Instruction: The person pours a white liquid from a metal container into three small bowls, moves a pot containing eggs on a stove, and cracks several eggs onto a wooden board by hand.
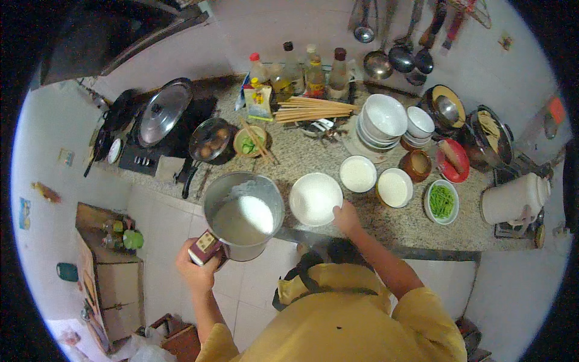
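Note:
My left hand (199,264) grips the dark red handle of a large metal jug (244,215), held tilted in front of the counter's edge with some whitish liquid in it. To its right, a white bowl (316,199) stands on the granite counter, and my right hand (348,218) touches its rim at the lower right. The glare hides how full this bowl is. Two more bowls filled with a white liquid, one (358,173) behind and one (394,187) to the right, stand close by. A white bowl of chopped green vegetable (441,202) is farther right.
Left on the counter are a lidded pan (164,115), a pot of eggs (209,143) and a bowl of sliced greens (249,143) with chopsticks on it. Behind lie more chopsticks (312,109) and bottles (338,74). Stacked bowls (384,117), a red dish (453,160) and a pale jug (511,199) stand right.

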`<state>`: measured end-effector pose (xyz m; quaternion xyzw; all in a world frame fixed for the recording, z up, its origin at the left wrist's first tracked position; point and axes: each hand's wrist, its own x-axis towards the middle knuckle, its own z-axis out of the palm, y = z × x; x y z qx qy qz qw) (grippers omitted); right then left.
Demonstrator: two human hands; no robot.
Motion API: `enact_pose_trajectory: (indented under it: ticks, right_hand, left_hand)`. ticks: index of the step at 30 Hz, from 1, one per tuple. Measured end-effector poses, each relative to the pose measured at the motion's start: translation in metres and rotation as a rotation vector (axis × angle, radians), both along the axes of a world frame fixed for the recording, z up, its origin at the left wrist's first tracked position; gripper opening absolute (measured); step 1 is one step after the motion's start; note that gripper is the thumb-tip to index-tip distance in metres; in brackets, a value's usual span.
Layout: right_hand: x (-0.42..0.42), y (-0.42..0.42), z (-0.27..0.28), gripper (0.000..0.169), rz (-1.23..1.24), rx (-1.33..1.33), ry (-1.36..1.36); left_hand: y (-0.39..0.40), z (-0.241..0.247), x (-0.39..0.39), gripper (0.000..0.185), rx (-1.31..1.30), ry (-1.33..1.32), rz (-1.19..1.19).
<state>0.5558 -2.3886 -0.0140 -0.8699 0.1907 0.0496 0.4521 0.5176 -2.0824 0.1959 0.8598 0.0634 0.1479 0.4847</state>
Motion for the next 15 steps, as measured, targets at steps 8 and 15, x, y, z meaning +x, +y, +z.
enact_pose_trajectory:
  ticks: [8, 15]
  right_hand:
    - [0.039, 0.007, -0.015, 0.026, -0.008, 0.286, 0.063]
    - [0.042, 0.001, 0.008, 0.028, -0.048, 0.497, 0.113]
  left_hand:
    - [-0.007, 0.010, 0.021, 0.023, 0.174, 0.098, -0.139]
    - [-0.026, 0.015, 0.047, 0.023, 0.265, 0.241, -0.186]
